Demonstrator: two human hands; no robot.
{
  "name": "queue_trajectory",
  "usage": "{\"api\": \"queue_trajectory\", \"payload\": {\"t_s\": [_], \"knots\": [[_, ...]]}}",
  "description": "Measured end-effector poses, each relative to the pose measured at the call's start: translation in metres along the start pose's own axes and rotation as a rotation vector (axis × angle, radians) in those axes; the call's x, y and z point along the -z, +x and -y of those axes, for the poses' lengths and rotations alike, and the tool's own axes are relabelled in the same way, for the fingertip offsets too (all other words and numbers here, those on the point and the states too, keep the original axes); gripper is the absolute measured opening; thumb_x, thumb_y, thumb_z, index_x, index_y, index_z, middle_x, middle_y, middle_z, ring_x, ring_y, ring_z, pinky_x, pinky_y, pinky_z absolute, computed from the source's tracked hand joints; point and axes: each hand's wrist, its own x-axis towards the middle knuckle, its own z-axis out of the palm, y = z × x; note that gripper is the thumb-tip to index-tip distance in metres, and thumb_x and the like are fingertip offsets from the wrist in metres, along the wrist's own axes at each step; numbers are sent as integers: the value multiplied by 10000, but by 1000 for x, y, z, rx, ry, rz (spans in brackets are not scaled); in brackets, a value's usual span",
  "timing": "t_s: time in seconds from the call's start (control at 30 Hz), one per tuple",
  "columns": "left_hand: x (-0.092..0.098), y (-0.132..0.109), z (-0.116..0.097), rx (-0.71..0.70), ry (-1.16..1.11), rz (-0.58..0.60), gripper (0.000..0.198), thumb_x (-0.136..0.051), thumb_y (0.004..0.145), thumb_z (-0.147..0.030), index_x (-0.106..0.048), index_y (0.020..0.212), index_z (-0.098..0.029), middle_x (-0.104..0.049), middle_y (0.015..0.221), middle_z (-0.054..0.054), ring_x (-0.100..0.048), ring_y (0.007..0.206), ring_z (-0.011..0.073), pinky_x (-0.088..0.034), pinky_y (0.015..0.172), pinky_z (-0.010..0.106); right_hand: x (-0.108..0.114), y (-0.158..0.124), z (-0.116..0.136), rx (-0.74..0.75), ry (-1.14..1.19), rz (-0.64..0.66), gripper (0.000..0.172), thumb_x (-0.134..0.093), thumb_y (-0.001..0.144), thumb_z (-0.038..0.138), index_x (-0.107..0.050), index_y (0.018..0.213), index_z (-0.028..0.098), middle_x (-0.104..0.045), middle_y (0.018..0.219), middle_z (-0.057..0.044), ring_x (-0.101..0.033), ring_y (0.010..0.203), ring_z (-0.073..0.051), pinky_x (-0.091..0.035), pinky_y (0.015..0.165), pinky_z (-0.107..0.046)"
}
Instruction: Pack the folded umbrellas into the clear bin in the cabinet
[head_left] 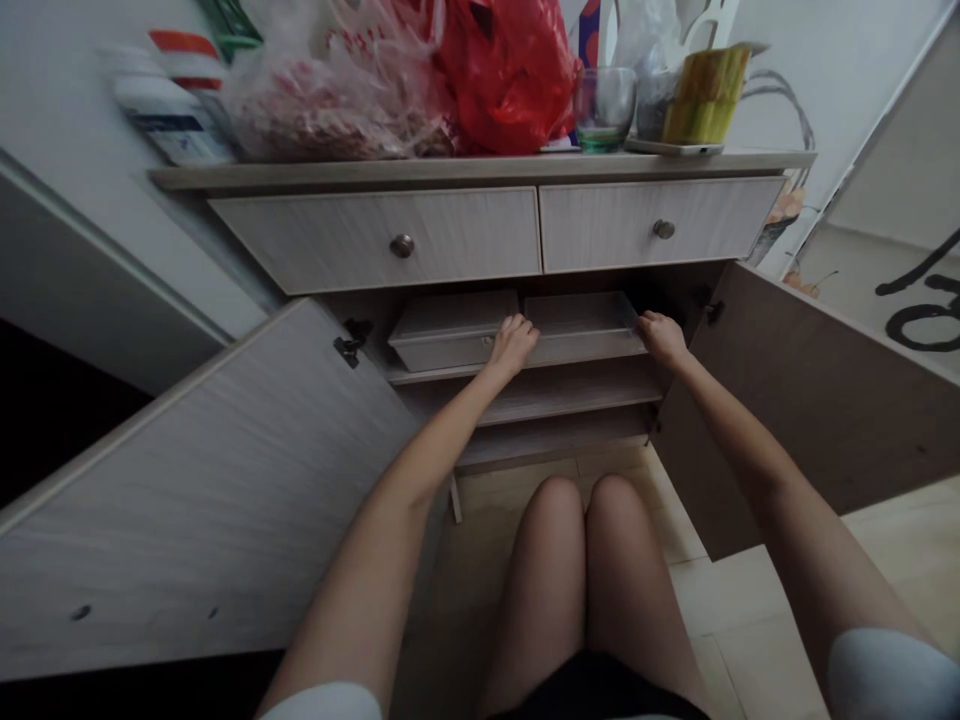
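Note:
A pale, see-through plastic storage box (pixel 581 318) sits on the upper shelf inside the open cabinet. My left hand (pixel 514 342) is closed at its left front corner, in the narrow gap between it and a second plastic box (pixel 442 335) with a lid. At the right front corner, my right hand (pixel 661 335) has its fingers curled round the box's edge. Both hands hide the corners they touch, and the fingertips do not show fully. What the boxes contain cannot be made out.
The left cabinet door (pixel 247 480) and right cabinet door (pixel 810 400) stand wide open beside my arms. Two closed drawers with round knobs (pixel 402 245) are above. Plastic bags (pixel 510 80), a glass (pixel 604 110) and bottles (pixel 172 120) crowd the cabinet top. Lower shelves (pixel 570 392) lie beneath.

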Motion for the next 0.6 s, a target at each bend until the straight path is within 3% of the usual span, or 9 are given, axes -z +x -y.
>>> {"api": "queue_trajectory", "payload": {"t_s": [0.13,0.37,0.5,0.6], "knots": [[17,-32,-22,-40,76,-18,288,-437,940,-131,-722,915,-168,-677,963,171,-559,1049,321,-422,912,485,14,-40,-1,39,56,-41,260,-460,984,195,-717,972,159,-669,1013,-139,-589,858,-227,-374,690,-306],[46,-104,-52,-25,51,-166,228,-495,967,-243,-713,984,-178,-686,969,143,-565,1004,298,-413,865,440,40,-115,21,132,151,-104,210,-453,995,186,-656,943,171,-630,968,-96,-569,800,-181,-373,660,-262],[53,-157,-69,-36,20,-243,211,-508,978,-252,-710,977,-191,-698,943,105,-569,960,259,-389,868,412,50,-164,37,213,209,-97,206,-448,1002,180,-634,914,186,-614,912,-69,-562,775,-158,-370,656,-236],[50,-193,-80,-55,11,-219,219,-504,986,-255,-712,964,-191,-704,914,91,-573,917,241,-379,826,386,50,-196,47,222,218,-46,208,-450,1005,177,-630,903,192,-610,888,-58,-570,772,-152,-368,650,-228]]}}
